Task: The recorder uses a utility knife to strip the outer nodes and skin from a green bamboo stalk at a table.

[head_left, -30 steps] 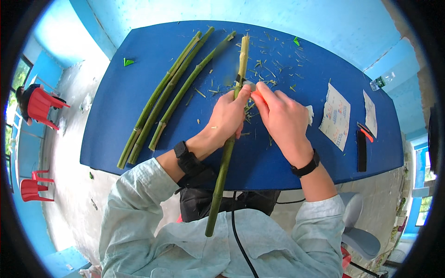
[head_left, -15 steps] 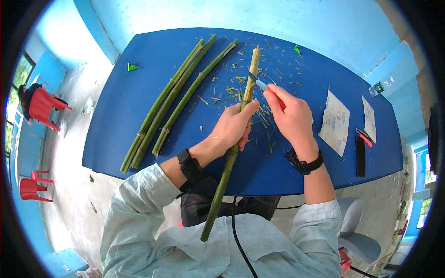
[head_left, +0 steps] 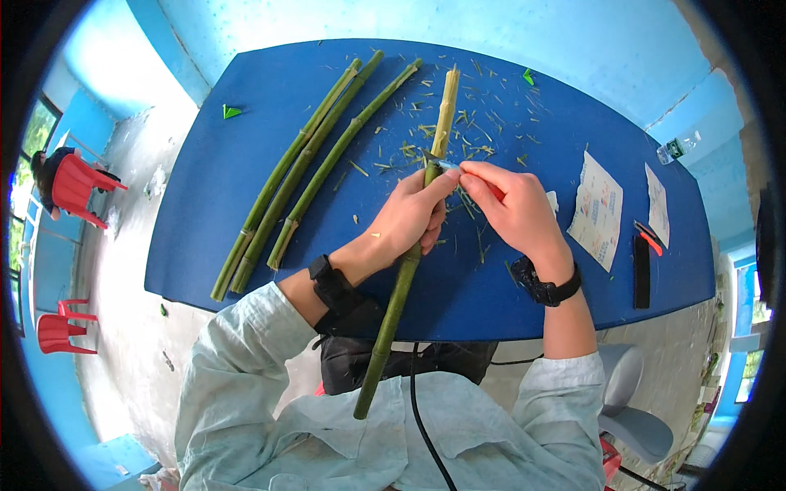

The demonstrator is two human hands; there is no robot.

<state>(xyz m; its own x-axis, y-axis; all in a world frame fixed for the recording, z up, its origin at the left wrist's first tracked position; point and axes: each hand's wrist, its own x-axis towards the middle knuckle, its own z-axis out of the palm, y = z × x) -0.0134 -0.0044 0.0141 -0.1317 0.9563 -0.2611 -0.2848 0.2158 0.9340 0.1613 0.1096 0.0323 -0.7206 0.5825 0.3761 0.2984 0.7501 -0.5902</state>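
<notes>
My left hand (head_left: pixel 407 214) is wrapped round a green bamboo stalk (head_left: pixel 386 331), whose far end is peeled to pale yellow and whose near end reaches back past the table edge to my shirt. In my right hand (head_left: pixel 517 206) is a knife (head_left: pixel 446 164) with a light blue part near the blade; a bit of red shows between my fingers. Its blade lies across the stalk just beyond my left thumb, where the green skin meets the peeled part. Green and pale shavings (head_left: pixel 475 152) lie scattered around the stalk's far half.
Several uncut green stalks (head_left: pixel 307 168) lie left on the blue table (head_left: pixel 196 204). To the right are two printed paper pieces (head_left: pixel 598 211), a black strip (head_left: pixel 642 272), an orange-handled tool (head_left: pixel 648 237) and a plastic bottle (head_left: pixel 679 147). Red chairs (head_left: pixel 78 186) stand left; one is occupied.
The knife and my right hand have come down the stalk, toward my left hand. My left hand keeps its grip on the stalk.
</notes>
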